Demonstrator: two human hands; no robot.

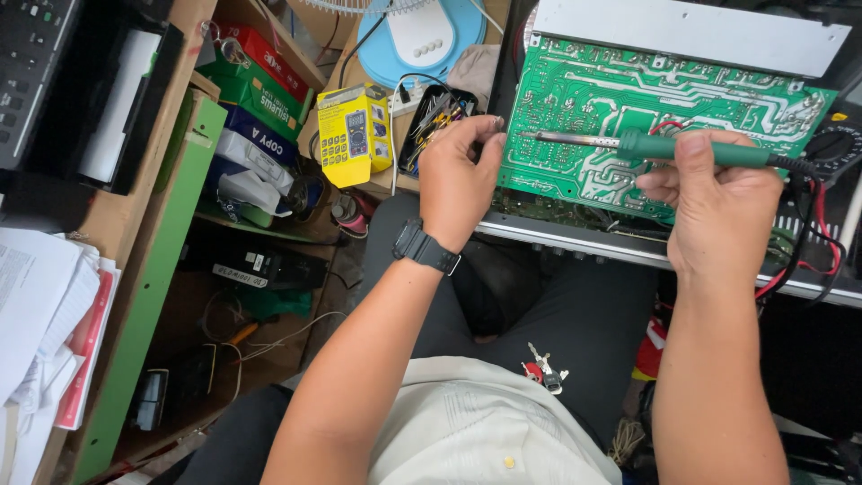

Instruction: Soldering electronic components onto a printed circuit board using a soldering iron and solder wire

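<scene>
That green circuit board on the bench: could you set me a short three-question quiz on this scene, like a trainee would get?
1. True or false: the right hand holds a green-handled soldering iron whose tip lies over the green circuit board.
2. Which sits on the left wrist? A) a black watch B) a red band C) nothing
3. Fill in: the left hand rests at the board's ____ edge.

Key: 1 true; 2 A; 3 left.
</scene>
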